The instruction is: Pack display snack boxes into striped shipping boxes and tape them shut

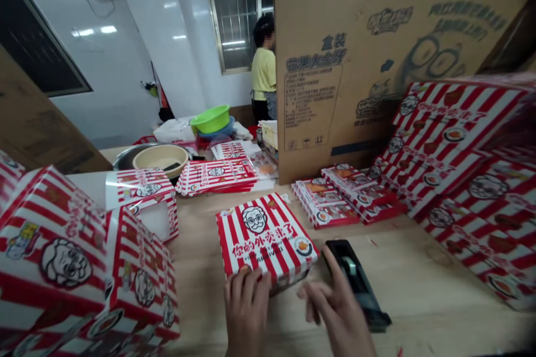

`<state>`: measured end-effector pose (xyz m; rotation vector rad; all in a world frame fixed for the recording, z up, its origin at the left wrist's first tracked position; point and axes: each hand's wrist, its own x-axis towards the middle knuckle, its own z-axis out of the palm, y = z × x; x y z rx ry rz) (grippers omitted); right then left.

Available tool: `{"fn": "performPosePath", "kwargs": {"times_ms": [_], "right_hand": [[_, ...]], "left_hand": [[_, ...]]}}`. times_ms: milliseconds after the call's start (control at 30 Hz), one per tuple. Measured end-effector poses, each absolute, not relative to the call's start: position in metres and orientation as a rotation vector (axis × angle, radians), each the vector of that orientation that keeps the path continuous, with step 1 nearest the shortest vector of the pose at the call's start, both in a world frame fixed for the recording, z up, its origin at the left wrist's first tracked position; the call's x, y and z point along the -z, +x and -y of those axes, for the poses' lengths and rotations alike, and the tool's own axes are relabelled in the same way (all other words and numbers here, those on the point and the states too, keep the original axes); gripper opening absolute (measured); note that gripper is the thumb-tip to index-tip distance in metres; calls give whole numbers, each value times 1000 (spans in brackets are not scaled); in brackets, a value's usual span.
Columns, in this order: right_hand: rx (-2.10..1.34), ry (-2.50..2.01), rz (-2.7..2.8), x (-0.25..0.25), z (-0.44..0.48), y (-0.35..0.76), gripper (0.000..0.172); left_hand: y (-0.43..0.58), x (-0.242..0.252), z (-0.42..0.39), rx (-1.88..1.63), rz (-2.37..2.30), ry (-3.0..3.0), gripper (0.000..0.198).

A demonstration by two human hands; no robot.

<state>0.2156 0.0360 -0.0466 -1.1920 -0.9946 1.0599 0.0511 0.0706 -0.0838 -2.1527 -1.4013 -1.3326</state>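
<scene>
A closed red-and-white striped cardboard food box (266, 237) lies on the wooden table (422, 290), right in front of me. The fingers of my left hand (247, 309) curl on its near edge. My right hand (335, 312) is just to the right of the box, fingers apart, holding nothing. Its thumb reaches up alongside a black tape dispenser (355, 279), which lies on the table with a roll of clear tape in it. Whether the thumb touches the dispenser is hard to tell.
Stacks of striped boxes (473, 189) rise at the right, and more (58, 268) crowd the left. A tall cardboard sheet (355, 56) stands behind the table. Farther back are flat striped blanks (215, 175), a beige bowl (161, 159), a green basin (210, 119) and a person in a yellow shirt (263, 72).
</scene>
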Motion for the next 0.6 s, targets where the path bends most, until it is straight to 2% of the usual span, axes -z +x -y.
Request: {"fn": "performPosePath", "kwargs": {"times_ms": [33, 133, 167, 267, 467, 600], "right_hand": [[-1084, -1104, 912, 45, -44, 197, 68], [-1121, -1057, 770, 51, -63, 157, 38], [-1108, -1086, 752, 55, -66, 151, 36], [-1069, -1152, 733, 66, -68, 148, 44], [-1074, -1226, 764, 95, -66, 153, 46], [-1112, -1272, 846, 110, -68, 164, 48]], "left_hand": [[52, 81, -70, 1315, 1405, -2165, 28], [52, 74, -68, 1213, 1439, -2211, 29], [52, 72, -68, 1196, 1450, -2220, 30], [52, 70, -69, 1199, 1455, -2190, 33], [58, 76, -68, 972, 1426, -2185, 29], [56, 64, -69, 963, 1477, -2285, 30]]}}
